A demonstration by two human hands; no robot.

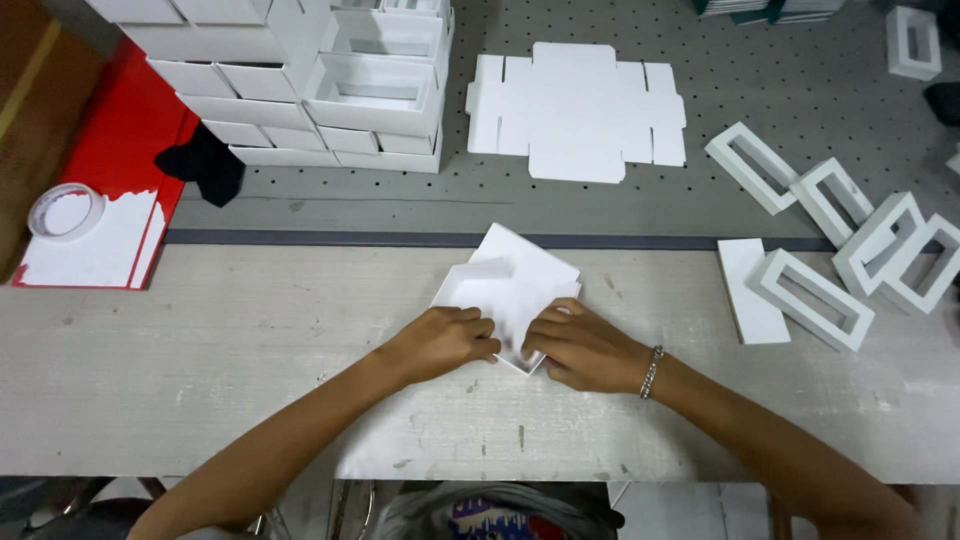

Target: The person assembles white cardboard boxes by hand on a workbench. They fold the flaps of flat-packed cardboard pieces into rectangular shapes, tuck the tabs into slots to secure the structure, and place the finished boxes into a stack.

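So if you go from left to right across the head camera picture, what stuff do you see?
Roll of tape → black cloth → stack of white boxes → left hand → right hand → flat white panel → white rectangular frames.

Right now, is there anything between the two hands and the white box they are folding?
Nothing visible. The left hand and the right hand both already rest on the near corner of the white box, with only bare table around them.

box [510, 290] btwn both hands, flat blank [575, 110] behind, stacked boxes [330, 90] behind-left, frames [840, 240] right
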